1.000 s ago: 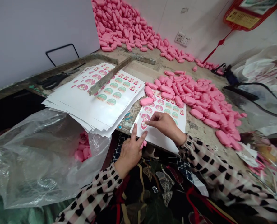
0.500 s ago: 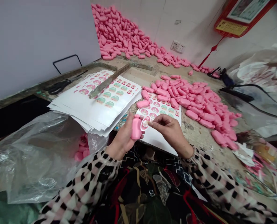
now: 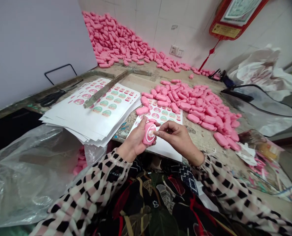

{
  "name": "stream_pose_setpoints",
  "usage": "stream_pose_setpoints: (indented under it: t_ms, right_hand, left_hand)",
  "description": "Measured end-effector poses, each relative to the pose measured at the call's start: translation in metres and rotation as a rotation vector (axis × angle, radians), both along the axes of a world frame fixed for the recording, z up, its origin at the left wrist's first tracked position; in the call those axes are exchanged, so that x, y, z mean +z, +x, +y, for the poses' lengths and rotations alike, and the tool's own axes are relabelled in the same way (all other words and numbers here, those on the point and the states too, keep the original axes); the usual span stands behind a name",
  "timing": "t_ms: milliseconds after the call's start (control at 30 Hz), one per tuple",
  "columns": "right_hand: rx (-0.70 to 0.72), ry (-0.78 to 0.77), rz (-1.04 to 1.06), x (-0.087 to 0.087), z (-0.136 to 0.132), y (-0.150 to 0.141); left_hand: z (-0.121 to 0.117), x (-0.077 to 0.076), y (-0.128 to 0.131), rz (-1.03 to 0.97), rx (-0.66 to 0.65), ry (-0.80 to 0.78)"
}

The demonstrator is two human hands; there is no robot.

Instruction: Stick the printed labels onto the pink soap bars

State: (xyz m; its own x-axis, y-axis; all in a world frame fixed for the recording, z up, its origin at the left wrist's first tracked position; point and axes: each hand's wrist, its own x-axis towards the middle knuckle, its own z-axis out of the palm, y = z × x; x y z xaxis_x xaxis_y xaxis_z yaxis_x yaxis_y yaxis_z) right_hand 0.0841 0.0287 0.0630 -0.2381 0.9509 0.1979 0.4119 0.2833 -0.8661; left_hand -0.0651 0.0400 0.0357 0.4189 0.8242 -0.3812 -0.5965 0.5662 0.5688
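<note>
My left hand (image 3: 134, 141) is wrapped round a small pink bottle-shaped piece (image 3: 146, 140), its front turned up toward me. Against that front lies a round pink-and-white sticker (image 3: 150, 130). The thumb and forefinger of my right hand (image 3: 179, 139) are pinched together at the sticker's right side; how firmly they hold its edge is too small to tell. Just beyond my hands is a sticker sheet (image 3: 165, 149) with rows of pink and green labels, its upper part under several pink pieces.
A stack of printed sheets (image 3: 69, 123) lies at left with a metal bar (image 3: 106, 90) across it. Loose pink pieces (image 3: 200, 108) spread on the right, and a large heap (image 3: 118, 39) leans against the wall. A clear plastic bag (image 3: 37, 173) hangs at lower left.
The sticker, earlier held tilted off the piece's right side, now lies against its front. The pink piece has turned a little in my left hand. The whole view has shifted slightly.
</note>
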Motion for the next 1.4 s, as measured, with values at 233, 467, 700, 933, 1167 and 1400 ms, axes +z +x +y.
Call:
stream_pose_setpoints:
  t_ms: [233,467,700,933,1167,1400]
  right_hand:
    - [0.010,0.021,-0.018,0.001,0.000,0.004]
    - [-0.014,0.022,-0.062,-0.005,0.001,0.005]
    - [-0.045,0.204,-0.377,0.000,-0.007,0.003]
    - [-0.217,0.219,-0.467,0.002,-0.008,0.007]
    - [-0.034,-0.416,0.421,-0.010,0.005,-0.008]
    - [-0.020,-0.417,0.512,-0.022,-0.007,-0.020]
  left_hand:
    - [0.001,0.001,0.003,-0.004,-0.014,0.005]
    - [0.000,-0.001,0.007,-0.016,0.000,0.004]
    - [-0.001,0.000,0.009,-0.015,0.017,0.067]
    - [-0.001,0.003,0.010,0.002,0.027,0.078]
    - [-0.003,0.007,0.021,0.152,0.046,0.136]
    - [-0.034,0.004,0.011,0.292,0.071,0.439]
